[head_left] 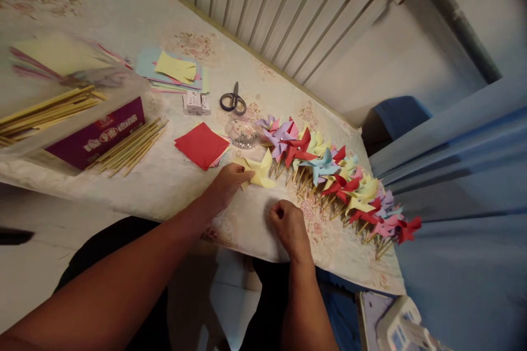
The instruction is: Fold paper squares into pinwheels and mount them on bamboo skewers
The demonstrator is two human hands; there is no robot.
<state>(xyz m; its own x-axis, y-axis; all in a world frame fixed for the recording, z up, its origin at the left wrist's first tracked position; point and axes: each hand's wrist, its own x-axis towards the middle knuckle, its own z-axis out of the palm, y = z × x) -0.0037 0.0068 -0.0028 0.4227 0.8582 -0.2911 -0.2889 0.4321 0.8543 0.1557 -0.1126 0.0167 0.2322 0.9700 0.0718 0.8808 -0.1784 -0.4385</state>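
The frame is dimly lit, with papers (57, 55) blurred at upper left and the upper-right corner darkened.

Pinwheels (341, 186) lie right of paper squares (201, 146); sticks (128, 148) left; scissors (234, 98) behind.

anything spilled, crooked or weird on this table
Nothing looks spilled or damaged. Slightly untidy: the small yellow papers sit askew on the paper stack, and some sticks lie loosely fanned beside the box instead of inside it.
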